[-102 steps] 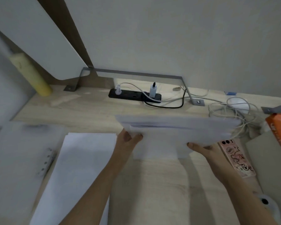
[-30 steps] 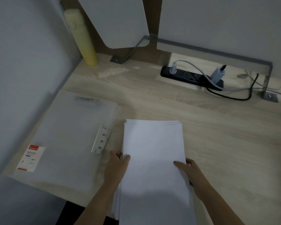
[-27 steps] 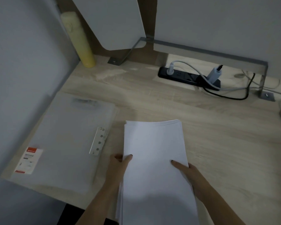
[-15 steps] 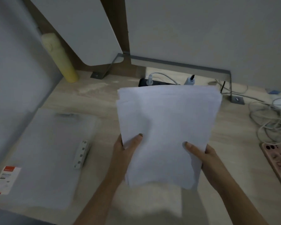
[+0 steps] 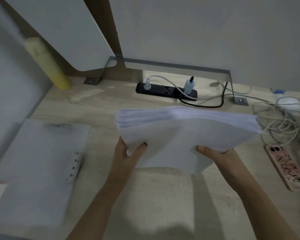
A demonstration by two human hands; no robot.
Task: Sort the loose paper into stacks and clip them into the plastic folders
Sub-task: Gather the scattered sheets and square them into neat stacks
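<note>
A thick stack of white paper (image 5: 180, 134) is lifted above the wooden desk, turned landscape with its far edge fanned. My left hand (image 5: 126, 153) grips its near left part, thumb on top. My right hand (image 5: 213, 151) grips its near right part the same way. A translucent plastic folder (image 5: 35, 163) lies flat on the desk at the left, with a white clip strip (image 5: 74, 167) along its right edge and a red-and-white label at its near left corner.
A black power strip (image 5: 164, 90) with plugs and cables lies at the back of the desk (image 5: 163, 196). Tangled white cables (image 5: 282, 118) and a pink phone (image 5: 286, 167) are at the right. A yellow cylinder (image 5: 47, 66) leans in the back left corner.
The stack lay flat on the desk a second ago. Both hands lifted it and have turned it from upright to landscape, tipping it nearly level.
</note>
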